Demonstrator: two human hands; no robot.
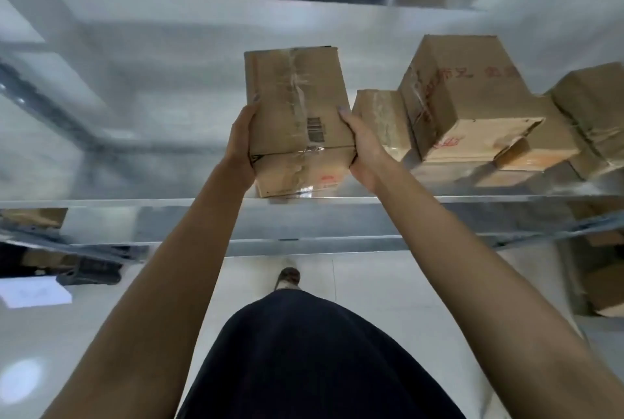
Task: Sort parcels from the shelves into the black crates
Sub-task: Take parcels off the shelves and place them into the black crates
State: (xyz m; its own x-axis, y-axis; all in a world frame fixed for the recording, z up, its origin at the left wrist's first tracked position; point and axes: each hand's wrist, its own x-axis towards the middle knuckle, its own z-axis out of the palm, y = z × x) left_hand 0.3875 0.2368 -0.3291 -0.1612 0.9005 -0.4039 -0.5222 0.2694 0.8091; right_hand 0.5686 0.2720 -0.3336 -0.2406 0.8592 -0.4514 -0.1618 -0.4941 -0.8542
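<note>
Dark clothing (314,358) filled the bottom centre, with a shoe (288,276) just past it on the pale floor (388,283). At the lower left edge lay a white sheet (33,293); the dark shapes above it were too smeared to name. Two bare arms rose to mid-frame. The left hand (241,145) gripped the left side of a taped box (297,114) and the right hand (363,148) gripped its right side. Each palm was pressed to the cardboard, with one fingertip showing on the top face and the other fingers hidden. The box sat at frame centre over the front edge of the metal shelf (135,202); whether it touched the shelf could not be told. To the right on the shelf stood a small box (381,121), just beside the right hand. A big box (466,97) with red writing was against it, and an end box (594,108) stood at the right edge
</note>
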